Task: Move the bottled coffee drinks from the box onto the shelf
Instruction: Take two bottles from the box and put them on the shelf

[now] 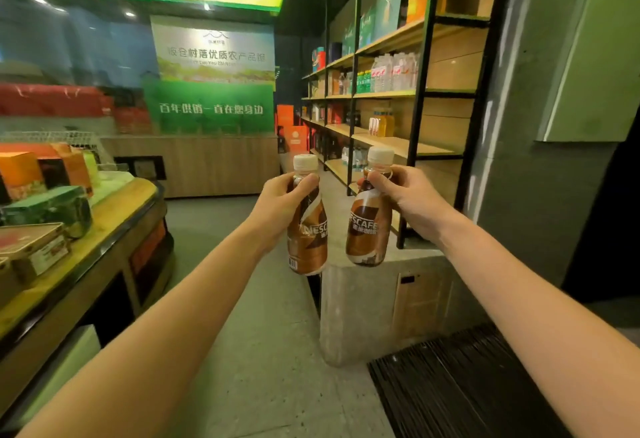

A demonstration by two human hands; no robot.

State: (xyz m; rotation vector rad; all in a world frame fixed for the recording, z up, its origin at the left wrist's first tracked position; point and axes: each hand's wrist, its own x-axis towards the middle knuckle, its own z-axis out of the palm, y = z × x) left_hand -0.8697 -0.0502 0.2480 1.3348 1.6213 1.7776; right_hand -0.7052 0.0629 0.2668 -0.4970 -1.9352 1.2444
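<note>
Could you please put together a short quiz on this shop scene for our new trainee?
1. True or false: the left hand grips the left bottle and the right hand grips the right bottle, both held clear of the shelf.
2. Where does the right hand grip the right bottle? A: near the neck, just under the cap. B: at the base. C: by the cap alone.
3. On which side of the person does the shelf stand?
Key: 1 true; 2 A; 3 the right.
</note>
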